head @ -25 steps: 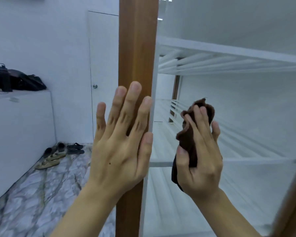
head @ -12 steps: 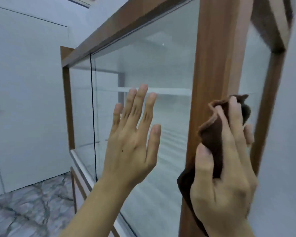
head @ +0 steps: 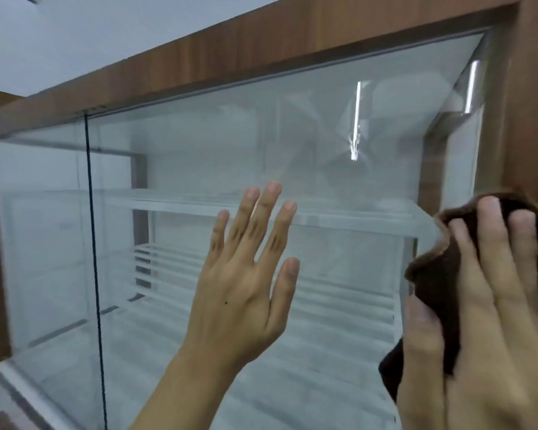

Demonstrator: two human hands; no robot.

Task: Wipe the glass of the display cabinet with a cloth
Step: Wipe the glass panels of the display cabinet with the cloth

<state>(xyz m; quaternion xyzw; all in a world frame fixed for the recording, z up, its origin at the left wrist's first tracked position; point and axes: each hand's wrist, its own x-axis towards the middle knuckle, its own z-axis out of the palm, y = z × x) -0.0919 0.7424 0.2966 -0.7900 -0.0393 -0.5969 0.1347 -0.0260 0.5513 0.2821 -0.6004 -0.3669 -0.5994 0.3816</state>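
The display cabinet has a brown wooden frame (head: pixel 261 45) and a large front glass pane (head: pixel 199 144) with white shelves behind it. My left hand (head: pixel 246 280) is flat with straight fingers against or just in front of the glass, near the middle. My right hand (head: pixel 485 321) holds a dark brown cloth (head: pixel 432 274) against the right end of the pane, next to the wooden corner post (head: pixel 534 103). The fingers lie over the cloth and the thumb clamps its lower part. Most of the cloth is hidden under the hand.
A dark vertical seam (head: pixel 94 243) splits the front glass at the left. White slatted shelves (head: pixel 339 305) sit inside the cabinet. The ceiling (head: pixel 75 32) shows above the frame. Light strips reflect in the upper right glass.
The view has swung from the cabinet's side and corner post to its front pane. Both hands now sit over the front glass, the cloth near the right post.
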